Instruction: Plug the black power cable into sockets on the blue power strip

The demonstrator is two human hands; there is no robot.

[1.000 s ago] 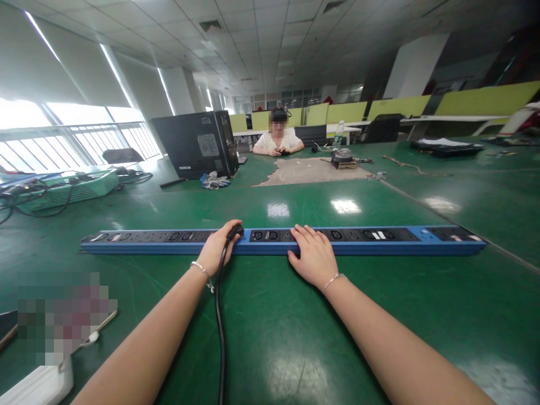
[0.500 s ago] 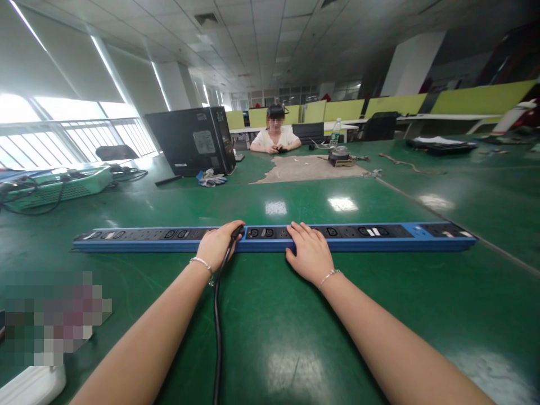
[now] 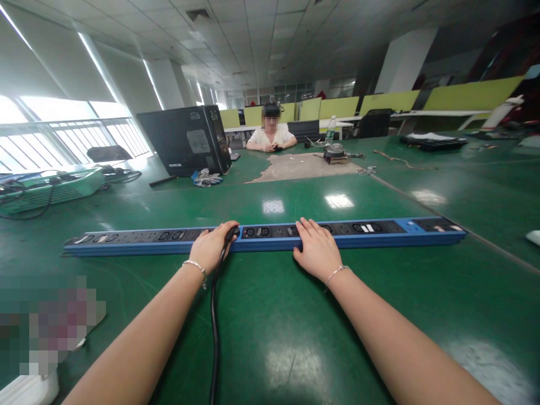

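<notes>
Plug (image 3: 233, 231), gripped by the left hand (image 3: 208, 247), appears to meet the blue power strip (image 3: 265, 246) on the desk (image 3: 270, 298), right hand (image 3: 317, 250) lying flat across it — contact seemingly made, but full seating hidden.

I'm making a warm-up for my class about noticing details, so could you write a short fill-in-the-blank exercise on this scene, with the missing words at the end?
1. The plug is held in the camera wearer's ____ hand.
2. The right hand rests on a long strip whose casing is ____.
3. The cable leading down from the plug is ____ in colour.
4. In the picture, the bottle stands to the ____ of the seated person.

Missing words: left; blue; black; right.
</notes>
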